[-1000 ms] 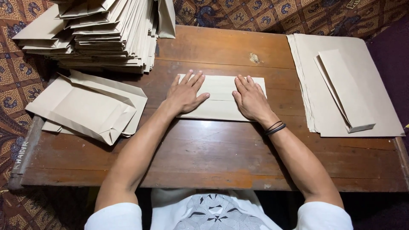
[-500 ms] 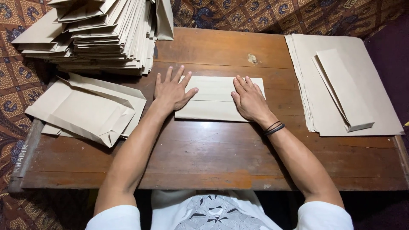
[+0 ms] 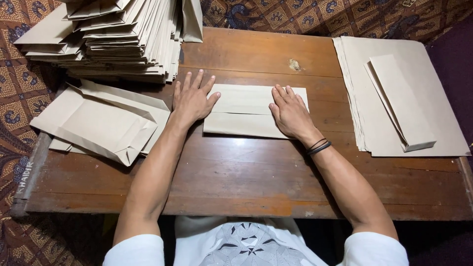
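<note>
A folded beige paper sheet [image 3: 244, 111] lies flat in the middle of the wooden table [image 3: 246, 182]. My left hand [image 3: 191, 98] rests palm down at its left end, fingers spread, mostly on the table beside the sheet. My right hand [image 3: 290, 112] presses flat on the sheet's right end, fingers together. A dark band circles my right wrist. Neither hand grips anything.
A tall stack of folded paper bags [image 3: 118, 39] fills the back left corner. A few finished bags [image 3: 98, 120] lie at the left edge. A pile of flat beige sheets [image 3: 443, 98] with a folded strip [image 3: 401, 101] on top sits at the right. Patterned cloth surrounds the table.
My left hand has slid leftward along the folded sheet, off its left end. My right hand has stayed pressed on the right end.
</note>
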